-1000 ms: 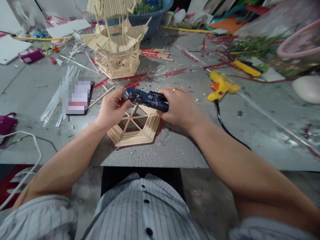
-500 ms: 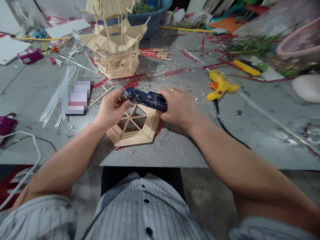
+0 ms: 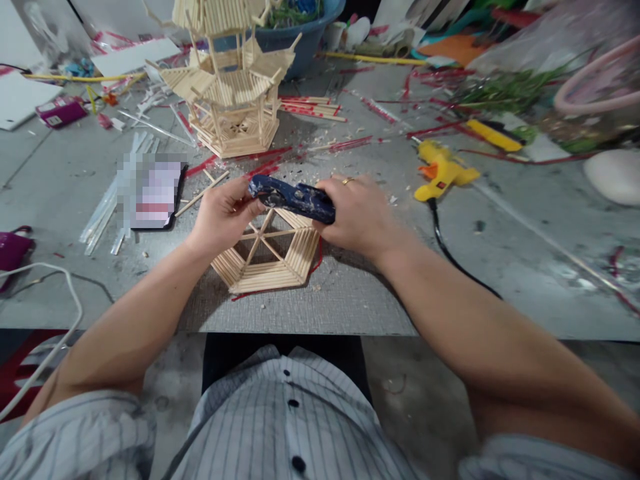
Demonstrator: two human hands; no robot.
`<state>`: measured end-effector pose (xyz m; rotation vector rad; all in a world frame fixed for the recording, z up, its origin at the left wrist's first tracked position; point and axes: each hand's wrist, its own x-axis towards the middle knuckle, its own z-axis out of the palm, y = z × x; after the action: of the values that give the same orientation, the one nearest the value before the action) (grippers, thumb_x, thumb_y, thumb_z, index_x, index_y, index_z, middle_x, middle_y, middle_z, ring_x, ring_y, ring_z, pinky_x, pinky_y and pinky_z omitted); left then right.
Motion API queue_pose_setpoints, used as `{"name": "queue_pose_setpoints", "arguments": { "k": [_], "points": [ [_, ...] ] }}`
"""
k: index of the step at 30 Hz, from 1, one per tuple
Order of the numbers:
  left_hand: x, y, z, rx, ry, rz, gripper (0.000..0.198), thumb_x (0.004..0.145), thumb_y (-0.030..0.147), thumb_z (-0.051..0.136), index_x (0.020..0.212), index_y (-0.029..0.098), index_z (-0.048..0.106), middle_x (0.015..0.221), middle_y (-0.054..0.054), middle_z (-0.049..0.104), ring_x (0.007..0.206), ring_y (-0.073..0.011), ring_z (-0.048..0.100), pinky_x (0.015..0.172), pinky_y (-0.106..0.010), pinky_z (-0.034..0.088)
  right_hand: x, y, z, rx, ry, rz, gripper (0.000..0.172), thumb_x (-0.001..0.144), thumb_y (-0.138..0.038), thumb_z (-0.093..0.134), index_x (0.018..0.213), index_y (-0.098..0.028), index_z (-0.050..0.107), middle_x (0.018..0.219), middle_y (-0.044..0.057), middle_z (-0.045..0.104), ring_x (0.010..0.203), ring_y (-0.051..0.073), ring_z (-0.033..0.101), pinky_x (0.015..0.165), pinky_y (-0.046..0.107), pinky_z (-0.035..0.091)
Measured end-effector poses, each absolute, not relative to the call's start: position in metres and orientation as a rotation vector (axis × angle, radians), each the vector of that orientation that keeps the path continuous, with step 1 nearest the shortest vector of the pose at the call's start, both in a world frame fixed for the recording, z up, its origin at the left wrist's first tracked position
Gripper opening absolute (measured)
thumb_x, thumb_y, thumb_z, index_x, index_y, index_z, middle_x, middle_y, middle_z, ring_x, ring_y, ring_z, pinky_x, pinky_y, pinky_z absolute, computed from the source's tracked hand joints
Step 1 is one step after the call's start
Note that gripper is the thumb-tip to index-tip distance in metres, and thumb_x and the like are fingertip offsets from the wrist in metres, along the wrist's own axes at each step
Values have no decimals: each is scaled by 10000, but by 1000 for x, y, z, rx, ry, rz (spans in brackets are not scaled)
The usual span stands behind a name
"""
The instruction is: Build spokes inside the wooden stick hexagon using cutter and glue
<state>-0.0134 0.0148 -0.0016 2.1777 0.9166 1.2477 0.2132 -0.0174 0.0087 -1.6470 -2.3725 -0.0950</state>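
My right hand (image 3: pixel 355 212) is wrapped round a dark blue hand tool (image 3: pixel 295 198) with a scuffed, worn surface that looks like a hand cutter. The tool lies nearly level, its far end by my left hand (image 3: pixel 227 215). The fingers of that left hand are pinched together at the tool's left end; what they hold is hidden. Below both hands, a six-sided frame of thin wooden sticks (image 3: pixel 273 275) lies flat on the table, with sticks crossing at its middle. The tool and my hands cover its back part.
Behind stands a tiered stick pavilion (image 3: pixel 235 90), beside red-marked sticks (image 3: pixel 313 108). A yellow glue gun (image 3: pixel 443 170) with a black cord lies at right. At left are a phone (image 3: pixel 157 193), clear glue sticks (image 3: pixel 107 200) and loose sticks (image 3: pixel 203 193). A blue basin (image 3: pixel 305 40) stands at the back.
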Motion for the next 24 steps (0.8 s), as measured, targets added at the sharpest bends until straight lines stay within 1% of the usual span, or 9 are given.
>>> {"name": "queue_pose_setpoints", "arguments": {
  "k": [8, 14, 19, 24],
  "points": [
    [-12, 17, -5, 2130, 913, 1234, 213, 798, 365, 686, 914, 187, 664, 697, 1, 619, 694, -124, 592, 643, -251, 500, 211, -19, 9, -1696, -2340, -84, 336, 753, -297, 555, 1058, -160, 587, 1003, 155, 659, 881, 307, 574, 761, 403, 366],
    [-11, 16, -4, 2133, 923, 1235, 174, 817, 338, 657, 903, 186, 660, 675, 2, 598, 703, -132, 580, 659, -265, 503, 210, -20, 8, -1747, -2335, -76, 359, 743, -293, 561, 1072, -155, 606, 999, 150, 667, 874, 302, 589, 737, 395, 374],
    [-10, 15, -4, 2132, 933, 1250, 174, 814, 364, 656, 865, 197, 646, 669, -1, 584, 707, -139, 575, 637, -270, 488, 210, -20, 6, -1736, -2319, -114, 370, 742, -300, 547, 1080, -162, 606, 984, 143, 676, 846, 298, 598, 707, 389, 381],
    [-10, 16, -5, 2113, 925, 1266, 214, 797, 415, 677, 820, 209, 624, 659, 1, 581, 688, -137, 568, 607, -265, 477, 209, -20, 6, -1740, -2307, -132, 309, 731, -298, 560, 1014, -191, 616, 918, 128, 685, 809, 300, 606, 675, 388, 389]
  ]
}}
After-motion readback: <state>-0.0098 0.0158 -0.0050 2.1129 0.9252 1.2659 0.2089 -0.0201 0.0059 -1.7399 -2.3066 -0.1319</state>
